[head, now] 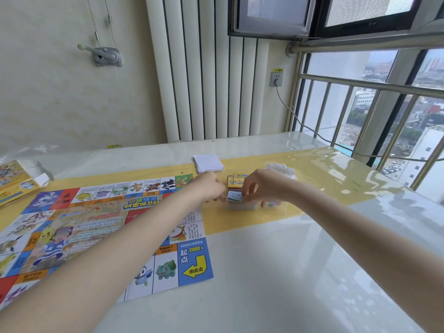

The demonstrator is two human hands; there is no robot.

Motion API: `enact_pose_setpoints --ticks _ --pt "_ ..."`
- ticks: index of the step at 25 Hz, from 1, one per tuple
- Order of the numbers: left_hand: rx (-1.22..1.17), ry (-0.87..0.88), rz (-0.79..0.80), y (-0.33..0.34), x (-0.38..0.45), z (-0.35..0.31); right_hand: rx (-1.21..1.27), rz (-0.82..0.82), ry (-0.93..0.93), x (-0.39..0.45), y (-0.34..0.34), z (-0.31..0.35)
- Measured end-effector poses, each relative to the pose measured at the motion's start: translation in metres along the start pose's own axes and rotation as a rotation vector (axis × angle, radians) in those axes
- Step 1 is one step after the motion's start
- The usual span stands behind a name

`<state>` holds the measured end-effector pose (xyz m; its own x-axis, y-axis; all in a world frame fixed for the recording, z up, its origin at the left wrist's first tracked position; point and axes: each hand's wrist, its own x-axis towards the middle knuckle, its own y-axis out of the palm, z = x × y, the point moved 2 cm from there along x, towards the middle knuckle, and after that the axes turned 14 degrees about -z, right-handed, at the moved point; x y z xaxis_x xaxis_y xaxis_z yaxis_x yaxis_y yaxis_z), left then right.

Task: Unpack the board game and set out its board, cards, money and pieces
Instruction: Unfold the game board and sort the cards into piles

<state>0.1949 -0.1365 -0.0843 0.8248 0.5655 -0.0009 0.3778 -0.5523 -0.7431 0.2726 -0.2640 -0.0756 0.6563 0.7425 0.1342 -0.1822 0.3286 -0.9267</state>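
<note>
**Both hands at the card bundle beside the board**

We are at a glossy white table (276,272) with a broad yellow strip (312,174) running across it under a clear shiny cover. Behind it stand a cream wall and a tall white ribbed radiator (204,80). A wall socket (276,78) sits to the radiator's right, with a grey cable trailing down towards the table's far edge. On the right, a metal railing (360,97) fronts large windows that look out over a city far below.

The board (96,227) lies unfolded and flat on the left half of the table, its near right corner showing a blue square with a yellow arrow. The opened game box (16,181) lies at the far left edge. A stack of white cards (208,162) sits just beyond the board's far right corner, and a crumpled white wrapper (282,171) lies a little further right.

Just off the board's right edge, between our two hands, is a small bundle of cards (236,191) with yellow-backed ones at the far side. Our right hand (258,186) has its fingers curled down and pinches the bundle's top cards. Our left hand (209,187) is against the bundle's left side, fingers bent towards it; we cannot tell whether it actually grips it, since the fingertips are hidden.
</note>
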Motion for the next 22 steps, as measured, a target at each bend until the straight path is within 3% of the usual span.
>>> enact_pose_setpoints --ticks 6,10,19,22 --pt "0.26 -0.032 0.147 0.008 0.007 -0.026 0.16 -0.032 0.157 0.004 0.011 -0.009" --pt "0.121 -0.143 0.167 0.015 0.008 -0.035 0.145 -0.16 0.216 0.006 0.027 -0.011" --pt "0.126 -0.225 0.165 0.02 0.009 -0.049 0.159 -0.223 0.19 0.006 0.032 -0.016" --pt "-0.036 -0.313 0.125 0.014 0.01 -0.043 0.179 -0.264 0.193 0.006 0.034 -0.017"
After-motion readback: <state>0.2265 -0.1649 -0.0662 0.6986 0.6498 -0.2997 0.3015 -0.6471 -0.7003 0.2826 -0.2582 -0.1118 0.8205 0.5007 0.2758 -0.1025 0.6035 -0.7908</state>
